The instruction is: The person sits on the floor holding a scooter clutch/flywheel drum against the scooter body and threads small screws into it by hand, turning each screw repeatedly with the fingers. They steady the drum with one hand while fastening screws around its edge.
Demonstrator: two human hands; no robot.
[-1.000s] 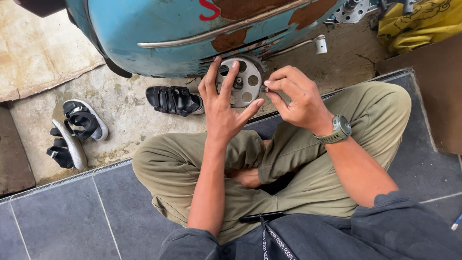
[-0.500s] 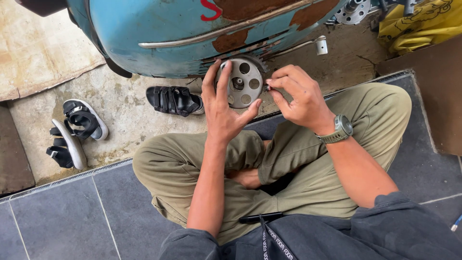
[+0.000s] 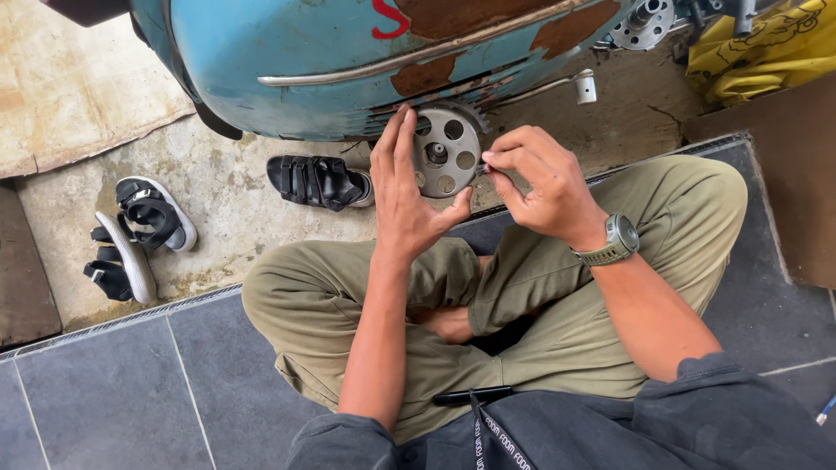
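1. Left hand (image 3: 409,196) cups the round perforated gear disc (image 3: 446,155), fingers spread along its left rim, thumb beneath.
2. Right hand (image 3: 542,184), just right of the disc, pinches a small part I cannot identify.
3. Beyond the fingertips: a rusty blue scooter body (image 3: 331,61).
4. Judged step: fitting work at the disc's edge; next needs a steady disc and fine pinch control.

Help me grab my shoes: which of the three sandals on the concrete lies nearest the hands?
The black sandal lying alone beside the blue scooter body, just left of the left hand. The other two sandals sit together far off to the left.
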